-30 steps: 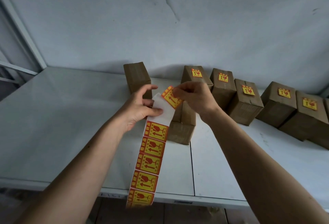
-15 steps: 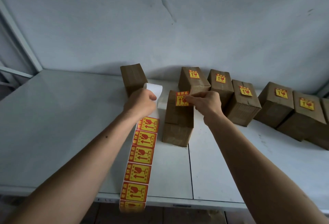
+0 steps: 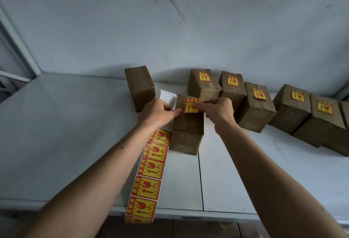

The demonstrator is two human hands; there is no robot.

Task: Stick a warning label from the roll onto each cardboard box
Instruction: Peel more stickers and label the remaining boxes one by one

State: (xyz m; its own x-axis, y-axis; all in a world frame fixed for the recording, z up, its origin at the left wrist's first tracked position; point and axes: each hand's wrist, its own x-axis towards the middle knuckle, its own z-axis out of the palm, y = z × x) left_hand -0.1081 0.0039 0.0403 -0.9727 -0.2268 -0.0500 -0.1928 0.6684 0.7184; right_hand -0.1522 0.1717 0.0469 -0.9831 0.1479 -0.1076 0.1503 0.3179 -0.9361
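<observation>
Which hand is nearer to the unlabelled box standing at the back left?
Left. The left hand grips the label strip just in front of the unlabelled box. The right hand pinches a label on the front box, farther away.

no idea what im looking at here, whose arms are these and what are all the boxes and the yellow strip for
There is no machine here. A person wears a camera on the head, looking down at their own two bare arms over a pale table.

Brown cardboard boxes stand along the wall. Five on the right already carry a yellow and red warning sticker; the far left box has none that shows.

The right hand pinches a sticker and lays it on the top of the front box. The left hand holds the strip of stickers, which hangs over the table's front edge, and its fingertips reach to the front box beside the sticker.
</observation>
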